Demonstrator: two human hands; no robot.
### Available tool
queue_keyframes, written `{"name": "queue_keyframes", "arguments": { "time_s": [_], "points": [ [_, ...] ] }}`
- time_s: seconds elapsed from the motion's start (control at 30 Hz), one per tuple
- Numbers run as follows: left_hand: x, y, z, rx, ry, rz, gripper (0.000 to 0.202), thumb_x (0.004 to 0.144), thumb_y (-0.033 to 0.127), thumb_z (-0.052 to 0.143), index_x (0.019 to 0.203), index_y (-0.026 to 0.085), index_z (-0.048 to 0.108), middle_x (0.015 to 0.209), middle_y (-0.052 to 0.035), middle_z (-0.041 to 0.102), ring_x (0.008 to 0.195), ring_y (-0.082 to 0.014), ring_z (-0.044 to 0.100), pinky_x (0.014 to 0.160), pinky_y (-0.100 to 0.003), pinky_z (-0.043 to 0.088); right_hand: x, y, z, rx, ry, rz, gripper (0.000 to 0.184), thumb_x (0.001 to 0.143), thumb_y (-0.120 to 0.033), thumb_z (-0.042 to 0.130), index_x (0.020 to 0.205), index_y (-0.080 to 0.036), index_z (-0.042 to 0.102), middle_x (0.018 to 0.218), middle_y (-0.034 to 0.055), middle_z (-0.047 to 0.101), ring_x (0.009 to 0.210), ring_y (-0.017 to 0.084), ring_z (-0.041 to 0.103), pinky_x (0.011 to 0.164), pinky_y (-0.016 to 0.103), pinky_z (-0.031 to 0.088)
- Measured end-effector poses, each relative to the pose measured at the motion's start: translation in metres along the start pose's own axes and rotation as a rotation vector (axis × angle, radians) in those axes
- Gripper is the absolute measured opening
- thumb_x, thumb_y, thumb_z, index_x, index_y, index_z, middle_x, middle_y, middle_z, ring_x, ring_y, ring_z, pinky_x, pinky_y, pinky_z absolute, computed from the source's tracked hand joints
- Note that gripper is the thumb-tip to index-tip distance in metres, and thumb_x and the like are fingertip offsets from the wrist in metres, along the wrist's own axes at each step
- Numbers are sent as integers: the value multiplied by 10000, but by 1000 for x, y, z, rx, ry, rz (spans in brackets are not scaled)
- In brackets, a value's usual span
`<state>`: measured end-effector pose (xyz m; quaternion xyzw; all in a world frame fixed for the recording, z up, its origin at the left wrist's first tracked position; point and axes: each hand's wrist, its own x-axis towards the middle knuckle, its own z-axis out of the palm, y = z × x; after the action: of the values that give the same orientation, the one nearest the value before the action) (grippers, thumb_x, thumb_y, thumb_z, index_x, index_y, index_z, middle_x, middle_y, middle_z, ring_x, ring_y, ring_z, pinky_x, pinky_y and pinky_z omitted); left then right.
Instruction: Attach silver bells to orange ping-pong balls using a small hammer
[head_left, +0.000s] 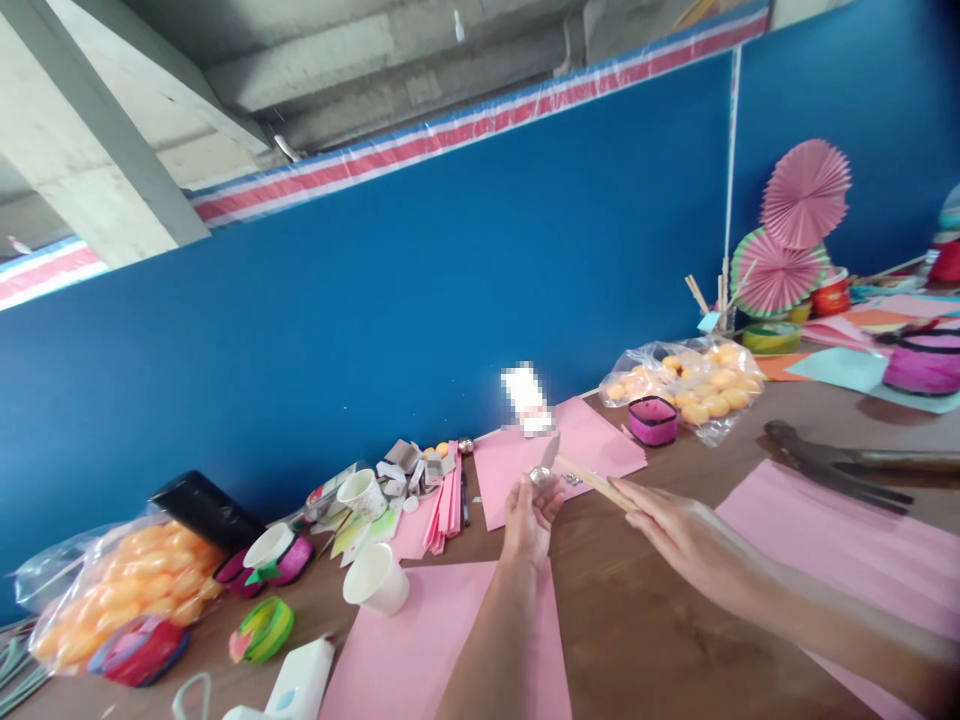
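Note:
My left hand (531, 516) is raised over the brown table (645, 610), its fingertips pinched on a small silvery round object (539, 475). My right hand (675, 535) comes in from the right and grips a thin wooden stick (592, 480). The stick's tip ends in a small metal blade that touches the silvery object. Both hands hover above pink paper sheets (559, 455).
Bags of orange balls (124, 585) sit at the left, and a second bag of them (694, 385) lies at the right. White paper cups (377, 578), a glue bottle (300, 680), folded pink strips, pink paper fans (802, 195), a magenta lantern (652, 420) and a hammer (832, 465) crowd the table before a blue wall.

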<state>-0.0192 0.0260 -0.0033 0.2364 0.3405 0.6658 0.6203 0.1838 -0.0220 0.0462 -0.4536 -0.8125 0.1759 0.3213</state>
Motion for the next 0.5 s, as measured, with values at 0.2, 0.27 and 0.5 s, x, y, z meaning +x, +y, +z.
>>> {"name": "queue_keyframes", "arguments": {
  "time_s": [0.2,0.27,0.5],
  "points": [
    [1,-1,-3,-19,-17,-10,301,797,362,557,873,79,624,833,-144,686,722,-177,666,649,-247,535,-3,2,-3,41,-30,53,402,898,-290,317,1286,-250,415,1143,63,619,972,208,615,771,299,485],
    [1,-1,-4,-19,-17,-6,295,793,359,561,877,83,624,842,-145,685,737,-183,664,668,-261,536,-2,5,-6,20,-25,59,394,899,-304,316,1272,-251,428,1152,61,613,977,208,610,788,310,477],
    [1,-1,-4,-37,-13,8,233,788,306,581,878,93,609,853,-128,681,766,-176,660,683,-252,535,3,52,-19,-187,15,55,400,876,-331,353,1251,-252,470,1159,63,600,977,234,594,828,372,457]
  ]
}}
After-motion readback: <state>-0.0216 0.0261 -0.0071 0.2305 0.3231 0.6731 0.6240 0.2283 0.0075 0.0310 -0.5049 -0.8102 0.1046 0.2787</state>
